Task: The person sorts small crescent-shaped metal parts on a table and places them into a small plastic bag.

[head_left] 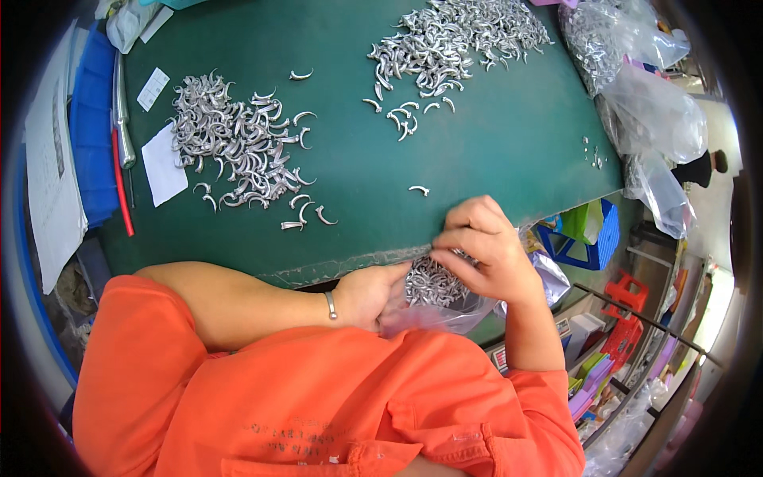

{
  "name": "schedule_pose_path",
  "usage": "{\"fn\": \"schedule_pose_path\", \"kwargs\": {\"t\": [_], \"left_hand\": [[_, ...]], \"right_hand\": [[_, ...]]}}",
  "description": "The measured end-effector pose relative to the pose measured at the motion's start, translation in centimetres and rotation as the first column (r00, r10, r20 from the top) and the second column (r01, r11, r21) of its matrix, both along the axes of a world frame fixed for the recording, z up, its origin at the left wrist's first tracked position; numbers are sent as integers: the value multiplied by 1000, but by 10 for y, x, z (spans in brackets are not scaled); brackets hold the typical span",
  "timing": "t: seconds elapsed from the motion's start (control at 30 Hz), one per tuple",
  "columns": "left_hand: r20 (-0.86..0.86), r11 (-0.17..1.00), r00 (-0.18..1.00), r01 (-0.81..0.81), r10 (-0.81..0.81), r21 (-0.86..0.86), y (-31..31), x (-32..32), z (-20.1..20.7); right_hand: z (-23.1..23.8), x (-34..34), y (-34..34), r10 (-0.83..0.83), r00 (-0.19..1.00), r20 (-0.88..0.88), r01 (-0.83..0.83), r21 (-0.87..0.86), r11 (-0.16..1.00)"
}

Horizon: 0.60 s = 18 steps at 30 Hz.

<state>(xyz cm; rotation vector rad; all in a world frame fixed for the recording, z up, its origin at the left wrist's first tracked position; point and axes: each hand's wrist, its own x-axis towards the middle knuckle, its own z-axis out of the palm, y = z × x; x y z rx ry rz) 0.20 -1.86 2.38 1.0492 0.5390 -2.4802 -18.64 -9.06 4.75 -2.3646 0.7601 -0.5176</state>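
- The green table (493,151) filled most of the view, its near edge running just above the person's orange sleeves.
- Two heaps of small curved metal hooks lay loose on it: the left heap (234,147) and the far heap (453,44), well apart from each other, with a few strays between them.
- Bulging clear sacks (652,111) of what looked like the same parts sat at the right edge.
- The clear plastic bag (445,306) was held open just below the table edge, already holding a fair clump of hooks (433,280) (though far less than what remained on the table).
- The left hand (369,294) gripped the bag's mouth, fingers closed on the plastic.
- The right hand (485,246) hovered over the opening, fingertips pinched narrow; whether a hook sat between them could not be told.
- One lone hook (419,190) lay nearest that hand.
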Motion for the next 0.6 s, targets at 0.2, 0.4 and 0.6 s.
{"fn": "schedule_pose_path", "kwargs": {"t": [0.2,0.4,0.6], "left_hand": [[-89,987,996,-10,-5,-162,21,0,-43],[-79,983,997,0,-15,-183,20,-4,-47],[55,1000,998,-20,20,-14,4,-5,-16]], "right_hand": [[-7,19,-5,-176,978,110,171,48,984],[-11,33,-17,-305,948,87,302,47,952],[11,50,-37,-432,896,-102,403,596,694]]}}
